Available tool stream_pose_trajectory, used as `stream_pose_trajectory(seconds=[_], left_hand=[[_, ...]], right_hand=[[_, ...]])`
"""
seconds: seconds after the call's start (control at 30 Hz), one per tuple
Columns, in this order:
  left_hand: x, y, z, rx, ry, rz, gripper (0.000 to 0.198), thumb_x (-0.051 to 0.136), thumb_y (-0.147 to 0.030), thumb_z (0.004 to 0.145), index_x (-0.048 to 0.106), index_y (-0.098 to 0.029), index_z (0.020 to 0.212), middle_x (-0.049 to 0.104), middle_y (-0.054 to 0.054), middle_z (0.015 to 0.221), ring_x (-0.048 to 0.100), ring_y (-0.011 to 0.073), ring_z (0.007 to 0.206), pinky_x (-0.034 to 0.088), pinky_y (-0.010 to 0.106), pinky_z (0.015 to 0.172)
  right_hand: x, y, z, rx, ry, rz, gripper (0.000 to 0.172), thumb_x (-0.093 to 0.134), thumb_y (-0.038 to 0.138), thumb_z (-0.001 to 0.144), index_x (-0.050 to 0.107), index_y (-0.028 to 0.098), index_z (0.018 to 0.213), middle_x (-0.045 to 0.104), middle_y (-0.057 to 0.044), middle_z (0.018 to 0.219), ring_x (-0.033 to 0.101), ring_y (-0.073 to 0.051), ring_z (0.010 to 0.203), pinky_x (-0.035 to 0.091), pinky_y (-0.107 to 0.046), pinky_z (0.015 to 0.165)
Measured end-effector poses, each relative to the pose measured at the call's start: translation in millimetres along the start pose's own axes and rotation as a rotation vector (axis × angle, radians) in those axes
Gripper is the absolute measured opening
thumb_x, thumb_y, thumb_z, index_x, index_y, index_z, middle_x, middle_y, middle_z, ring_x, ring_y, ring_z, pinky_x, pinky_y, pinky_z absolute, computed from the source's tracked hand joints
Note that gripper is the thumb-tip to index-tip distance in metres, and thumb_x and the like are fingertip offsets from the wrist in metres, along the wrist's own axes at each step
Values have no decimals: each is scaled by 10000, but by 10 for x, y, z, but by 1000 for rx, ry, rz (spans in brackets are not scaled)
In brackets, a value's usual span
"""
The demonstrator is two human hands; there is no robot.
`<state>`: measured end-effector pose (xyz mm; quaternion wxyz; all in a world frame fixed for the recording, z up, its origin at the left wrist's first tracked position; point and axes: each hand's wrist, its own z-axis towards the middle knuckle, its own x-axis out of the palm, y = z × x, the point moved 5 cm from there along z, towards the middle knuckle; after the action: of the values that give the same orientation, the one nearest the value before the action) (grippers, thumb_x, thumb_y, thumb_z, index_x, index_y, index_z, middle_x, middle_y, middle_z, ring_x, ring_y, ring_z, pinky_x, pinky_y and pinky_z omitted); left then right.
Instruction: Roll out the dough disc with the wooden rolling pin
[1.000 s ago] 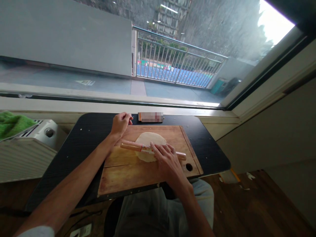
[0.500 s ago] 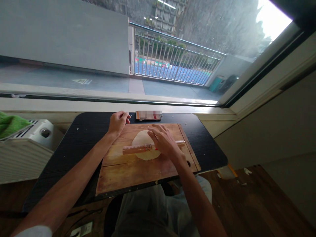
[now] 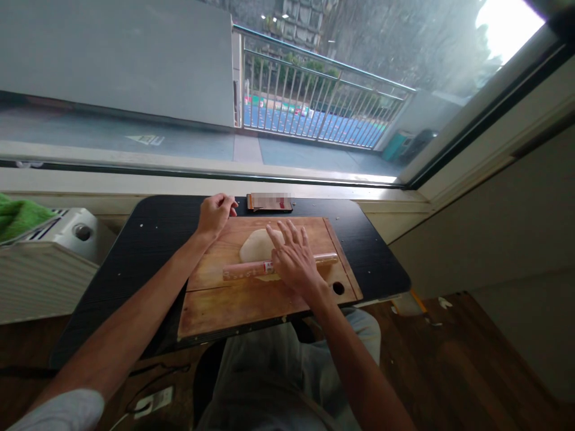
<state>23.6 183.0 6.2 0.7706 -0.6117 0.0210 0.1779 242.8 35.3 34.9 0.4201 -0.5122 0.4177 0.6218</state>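
A small red-and-white label [image 3: 268, 267], too tiny to read, marks the glossy pinkish rolling pin [image 3: 242, 271] under the right hand [image 3: 294, 260], whose fingers are spread. Pale, flat, rounded dough [image 3: 256, 244] lies beneath the pin and those fingers, on a worn wooden board [image 3: 211, 311]. The left hand's [image 3: 215, 214] fingers curl inward, above the black wood-grain counter [image 3: 377, 263], just beside a flat rectangular case [image 3: 269, 202], its print obscured.

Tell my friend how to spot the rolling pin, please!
Start at the black table, then find the wooden board on it. The rolling pin lies there across the pale, flat dough, partly under the right hand. Unlike the dough, it's long, stick-shaped and pinkish-brown, with a small red-and-white label.
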Motion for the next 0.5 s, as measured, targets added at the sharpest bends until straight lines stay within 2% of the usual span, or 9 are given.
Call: stream_pose_trajectory(seconds=[0.23, 0.5], left_hand=[[-4, -16, -13, -4, 3, 7, 312, 592, -442, 872, 702, -209, 696, 660, 20, 573, 619, 170, 581, 445, 296, 606], [2, -3, 1, -5, 3, 20, 304, 597, -420, 893, 710, -206, 710, 668, 19, 583, 619, 164, 577, 463, 297, 617]], right_hand=[[-8, 64, -240, 45, -84, 41, 695, 418, 199, 1089, 372, 170, 1782, 390, -122, 1837, 249, -312, 1740, 161, -607, 1426], [-32, 144, -438, 87, -100, 54, 655, 392, 231, 1113, 404, 127, 1759, 432, -124, 1815, 274, -326, 1731, 166, -598, 1426]])
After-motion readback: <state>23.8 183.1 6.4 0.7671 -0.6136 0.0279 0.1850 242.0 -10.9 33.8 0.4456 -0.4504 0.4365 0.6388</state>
